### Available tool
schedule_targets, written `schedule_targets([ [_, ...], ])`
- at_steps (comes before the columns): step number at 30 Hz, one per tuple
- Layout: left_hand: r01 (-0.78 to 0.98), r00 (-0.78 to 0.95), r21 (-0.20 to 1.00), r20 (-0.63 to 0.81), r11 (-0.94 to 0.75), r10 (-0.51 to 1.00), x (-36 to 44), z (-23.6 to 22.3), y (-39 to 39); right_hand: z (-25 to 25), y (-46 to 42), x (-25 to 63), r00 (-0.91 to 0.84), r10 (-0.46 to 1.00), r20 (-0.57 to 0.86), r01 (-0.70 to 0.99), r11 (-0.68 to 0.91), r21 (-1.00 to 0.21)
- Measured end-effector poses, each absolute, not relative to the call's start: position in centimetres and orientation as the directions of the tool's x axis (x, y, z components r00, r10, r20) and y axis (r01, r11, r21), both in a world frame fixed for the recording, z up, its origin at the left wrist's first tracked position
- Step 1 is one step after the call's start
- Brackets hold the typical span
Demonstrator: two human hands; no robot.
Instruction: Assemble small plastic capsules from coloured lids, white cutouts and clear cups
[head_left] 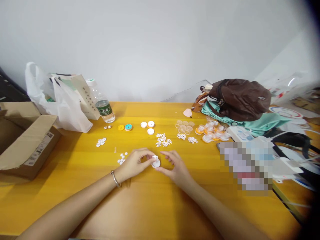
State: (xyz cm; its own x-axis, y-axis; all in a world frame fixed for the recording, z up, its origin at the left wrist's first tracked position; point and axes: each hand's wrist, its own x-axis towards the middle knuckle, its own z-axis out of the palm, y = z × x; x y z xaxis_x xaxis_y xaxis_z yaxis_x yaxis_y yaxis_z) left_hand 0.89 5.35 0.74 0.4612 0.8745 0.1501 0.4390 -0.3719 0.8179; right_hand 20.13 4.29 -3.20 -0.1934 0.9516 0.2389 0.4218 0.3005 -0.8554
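Note:
Between thumb and fingers, my left hand (137, 162) pinches a small round white plastic part (156, 163), with a little white piece (155, 157) at its top edge. To its right, my right hand (176, 166) has thumb and fingers apart; the thumb tip comes close to the round part, and whether it touches I cannot tell. Just beyond the hands lie several white spoked pieces (163, 140). Small white discs (121, 158) are scattered left of my left hand.
White round cases (150, 124), yellow and blue discs (128, 127), clear rings (184, 126) and orange-white assemblies (212, 131) sit farther back. A cardboard box (42, 143), a plastic bag (67, 103) and a water bottle (103, 106) stand left. A brown bag (245, 98) lies right.

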Motion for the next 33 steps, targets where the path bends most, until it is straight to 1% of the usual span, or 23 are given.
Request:
schedule_targets([
  [4,0.459,0.49,0.783,0.17,-0.419,0.855,0.8,0.2,5.5,-4.0,4.5,20.0,-0.308,0.916,0.258,0.506,0.387,-0.77],
  [10,0.455,0.504,0.784,0.165,-0.423,0.848,0.9,0.0,5.6,-3.8,4.4,19.8,-0.327,0.911,0.251,0.547,0.399,-0.736],
  [13,0.458,0.526,0.762,0.183,-0.459,0.83,1.0,0.1,5.5,-3.6,4.4,19.8,-0.334,0.908,0.251,0.557,0.405,-0.725],
  [20,0.508,0.566,0.601,0.307,-0.616,0.766,0.8,-0.2,5.1,-3.9,4.5,19.7,-0.336,0.9,0.277,0.558,0.428,-0.711],
  [24,0.515,0.59,0.546,0.333,-0.661,0.735,0.9,-0.5,5.2,-4.0,4.4,19.6,-0.346,0.895,0.282,0.551,0.438,-0.711],
  [27,0.507,0.601,0.542,0.336,-0.671,0.725,1.0,-0.5,5.1,-3.9,4.4,19.6,-0.348,0.894,0.281,0.547,0.437,-0.714],
  [33,0.475,0.59,0.572,0.357,-0.669,0.724,1.0,-0.6,5.0,-3.7,4.3,19.6,-0.346,0.898,0.271,0.541,0.427,-0.724],
])
